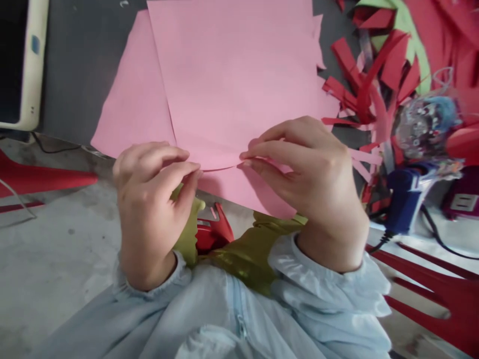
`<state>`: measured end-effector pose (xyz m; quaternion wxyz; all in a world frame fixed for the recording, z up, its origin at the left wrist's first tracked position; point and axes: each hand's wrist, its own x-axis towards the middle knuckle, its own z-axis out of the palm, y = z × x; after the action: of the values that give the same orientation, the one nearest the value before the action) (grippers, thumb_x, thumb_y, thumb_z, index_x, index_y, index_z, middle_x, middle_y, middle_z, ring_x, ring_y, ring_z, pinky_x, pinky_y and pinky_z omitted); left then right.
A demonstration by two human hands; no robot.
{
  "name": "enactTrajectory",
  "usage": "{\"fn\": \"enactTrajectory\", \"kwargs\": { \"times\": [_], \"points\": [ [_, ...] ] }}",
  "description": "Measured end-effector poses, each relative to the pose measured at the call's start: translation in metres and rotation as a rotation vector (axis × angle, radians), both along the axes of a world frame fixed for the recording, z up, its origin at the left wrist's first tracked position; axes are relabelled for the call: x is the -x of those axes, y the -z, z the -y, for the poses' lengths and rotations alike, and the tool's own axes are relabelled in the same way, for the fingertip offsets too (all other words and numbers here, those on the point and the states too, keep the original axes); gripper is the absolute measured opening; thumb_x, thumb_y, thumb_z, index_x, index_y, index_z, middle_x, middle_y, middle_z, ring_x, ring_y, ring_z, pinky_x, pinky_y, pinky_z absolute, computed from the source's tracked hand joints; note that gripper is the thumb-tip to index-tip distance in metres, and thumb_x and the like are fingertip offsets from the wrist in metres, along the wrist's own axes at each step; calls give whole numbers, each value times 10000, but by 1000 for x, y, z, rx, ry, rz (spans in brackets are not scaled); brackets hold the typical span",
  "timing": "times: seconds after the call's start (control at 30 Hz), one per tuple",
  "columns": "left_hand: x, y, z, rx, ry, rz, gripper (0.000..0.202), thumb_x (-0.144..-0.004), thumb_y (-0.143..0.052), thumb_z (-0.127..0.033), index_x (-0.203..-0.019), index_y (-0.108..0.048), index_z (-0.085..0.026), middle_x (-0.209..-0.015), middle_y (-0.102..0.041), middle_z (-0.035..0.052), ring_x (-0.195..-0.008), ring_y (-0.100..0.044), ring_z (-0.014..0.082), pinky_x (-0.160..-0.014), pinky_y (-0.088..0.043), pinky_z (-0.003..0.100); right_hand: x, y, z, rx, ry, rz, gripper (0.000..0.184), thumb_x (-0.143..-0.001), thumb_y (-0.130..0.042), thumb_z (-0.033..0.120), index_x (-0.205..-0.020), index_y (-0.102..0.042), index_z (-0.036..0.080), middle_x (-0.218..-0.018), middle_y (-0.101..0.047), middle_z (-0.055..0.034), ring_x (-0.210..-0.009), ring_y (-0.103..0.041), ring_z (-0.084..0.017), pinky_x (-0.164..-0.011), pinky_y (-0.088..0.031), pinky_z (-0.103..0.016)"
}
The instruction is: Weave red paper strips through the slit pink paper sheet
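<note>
Crosswise, near edge of pink sheet [235, 70] pinched in both hands [149, 199] [314, 169]; sides point forward, long axis unclear.

Left hand [147, 199] with thumb and forefinger tips pinched together, other fingers curled, right hand [316, 167] facing it, thumb and fingertips drawn close, backs of both upward, bare wrists [333, 244] beyond gathered pale blue sleeves [333, 299].

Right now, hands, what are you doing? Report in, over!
Left hand, right hand: both pinching near edge of top pink sheet. Sheet overlaps more pink paper. Possible clutter: red paper strips, off right.
</note>
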<state>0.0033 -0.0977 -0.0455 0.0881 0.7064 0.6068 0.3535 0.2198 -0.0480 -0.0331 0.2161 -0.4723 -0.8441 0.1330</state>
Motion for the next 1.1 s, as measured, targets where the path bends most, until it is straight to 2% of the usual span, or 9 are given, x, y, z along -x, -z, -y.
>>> {"fn": "enactTrajectory", "kwargs": {
  "times": [0.1,0.2,0.37,0.43,0.5,0.57,0.67,0.9,1.1],
  "points": [
    [-2,-5,3,113,-23,-3,123,-886,-677,-176,-923,-707,-290,-1054,-724,3,-1114,-646,246,-1063,-487,496,10,-4,4,-5,-2,40,126,-927,-610,289,-868,-715,252,-930,-715,-58,-902,-615,-236,-814,-465,-393],
    [-3,-7,3,163,-39,-5,107,-900,-664,-204,-929,-708,-297,-1064,-725,-6,-1118,-647,243,-1069,-495,495,22,-7,7,79,15,73,170,-945,-581,295,-856,-724,268,-941,-726,-56,-909,-618,-237,-829,-460,-393],
    [-7,-6,1,125,-71,15,34,-917,-667,-243,-914,-699,-256,-1020,-733,5,-1086,-657,232,-1050,-518,486,34,-6,3,100,67,-31,174,-915,-643,321,-805,-738,225,-868,-719,-57,-850,-621,-221,-807,-471,-373],
    [-11,-8,3,140,-75,-2,72,-940,-635,-239,-970,-699,-255,-1065,-725,15,-1129,-642,227,-1075,-512,479,36,-5,-1,181,92,-68,178,-909,-653,337,-806,-741,222,-853,-710,-52,-841,-627,-207,-791,-480,-354],
    [-15,-12,7,144,-120,-8,129,-956,-603,-221,-1036,-695,-265,-1137,-710,15,-1182,-619,224,-1090,-506,474,36,-5,-5,247,95,-82,163,-901,-666,332,-791,-736,236,-836,-705,-39,-836,-634,-201,-798,-485,-351],
    [-20,-17,13,76,-211,36,150,-932,-627,-181,-1044,-697,-251,-1137,-716,16,-1120,-645,218,-1072,-515,476,36,-6,-9,288,97,-74,157,-894,-674,321,-767,-728,246,-820,-702,-31,-848,-639,-205,-805,-489,-360],
    [-27,-25,23,33,-153,74,232,-906,-639,-113,-1101,-684,-230,-1122,-743,11,-1051,-689,189,-1001,-566,402,35,-9,-13,346,101,-92,141,-869,-701,296,-743,-725,238,-807,-705,-33,-842,-647,-206,-781,-494,-367],
    [-35,-34,36,199,40,-75,270,-966,-564,-200,-1214,-653,-145,-1298,-679,86,-1099,-709,225,-869,-625,335,41,-19,-22,466,140,-143,176,-782,-758,204,-626,-688,244,-731,-736,-12,-715,-673,-208,-637,-484,-376],
    [-35,-32,37,290,51,-136,363,-980,-541,-258,-1325,-601,-161,-1416,-576,91,-1095,-711,249,-752,-630,325,44,-21,-27,549,202,-88,204,-720,-812,209,-571,-676,238,-706,-744,-23,-696,-678,-216,-576,-453,-377]
  ]
}}
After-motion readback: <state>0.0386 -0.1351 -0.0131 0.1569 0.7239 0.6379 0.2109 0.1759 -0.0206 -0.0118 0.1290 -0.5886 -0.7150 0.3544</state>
